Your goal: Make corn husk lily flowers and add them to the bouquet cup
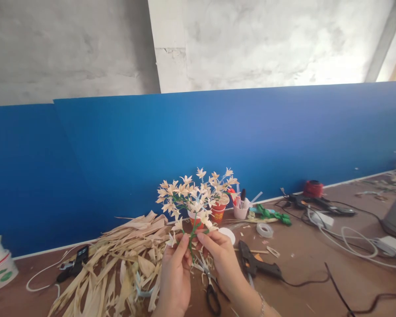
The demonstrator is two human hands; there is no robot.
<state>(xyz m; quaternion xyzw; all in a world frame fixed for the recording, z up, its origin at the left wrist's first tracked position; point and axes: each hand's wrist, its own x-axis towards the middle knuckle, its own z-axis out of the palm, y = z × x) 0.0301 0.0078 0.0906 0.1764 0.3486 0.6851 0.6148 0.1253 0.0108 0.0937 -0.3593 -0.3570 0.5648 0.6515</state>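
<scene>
Both my hands meet in front of me at a green stem (194, 240) that carries cream-coloured craft flowers. My left hand (177, 273) pinches the stem between thumb and fingers, with a white flower close to its fingertips. From the other side, my right hand (221, 255) is closed at the same stem, thumb and forefinger together. Behind the hands spreads a bunch of pale star-shaped flowers (185, 189), seemingly standing in red-and-white paper cups (218, 213). Below the hands lie scissors (213, 295) with black handles, their blades partly hidden.
Dried husk strips (119, 264) heap up on the left. At right lie a black glue gun (257, 262) with its cord, a tape roll (264, 230), green wrapped pieces (273, 215) and tangled white cables (350, 246). A blue partition (218, 132) stands behind the table.
</scene>
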